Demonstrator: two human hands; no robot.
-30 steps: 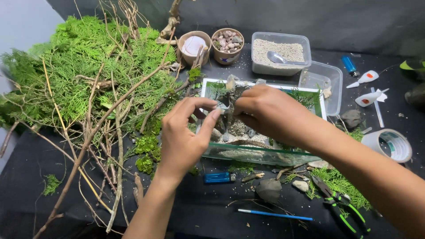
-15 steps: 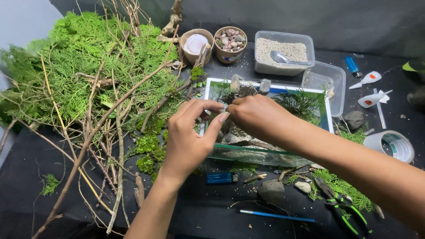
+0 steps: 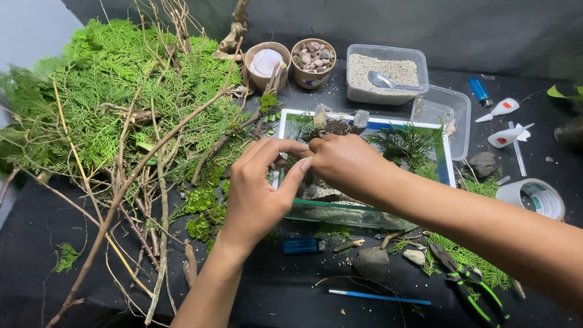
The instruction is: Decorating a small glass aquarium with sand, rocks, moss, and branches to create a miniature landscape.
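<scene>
Head view. Glass tank (image 3: 364, 212): shallow rectangular box at centre of a black table (image 3: 36, 243), holding gravel, dark stones and a green sprig (image 3: 404, 143) at its 2 o'clock corner.

Left hand (image 3: 258, 194): over the tank's 9 o'clock end, thumb and forefinger curled and almost closed; whether anything lay between them could not be told.

Right hand (image 3: 346, 161): met the left hand's fingertips above the tank's 10 o'clock part, fingers bunched downward; its contents were hidden.

Surroundings, clockwise from 9 o'clock: heap of green foliage and bare twigs (image 3: 121, 115); moss clumps (image 3: 203, 209) just beside the left hand; two round cups at 12 o'clock, one with a pale lid (image 3: 266, 61), one with pebbles (image 3: 313, 58); plastic tub of gravel with a spoon (image 3: 385, 76); empty clear tub (image 3: 446, 112); two white glue bottles (image 3: 501, 124); roll of tape (image 3: 537, 197) at 3 o'clock; green-handled pliers (image 3: 467, 285) at 5 o'clock; blue lighter (image 3: 300, 245), grey stone (image 3: 371, 262) and blue stick (image 3: 379, 297) at 6 o'clock.
</scene>
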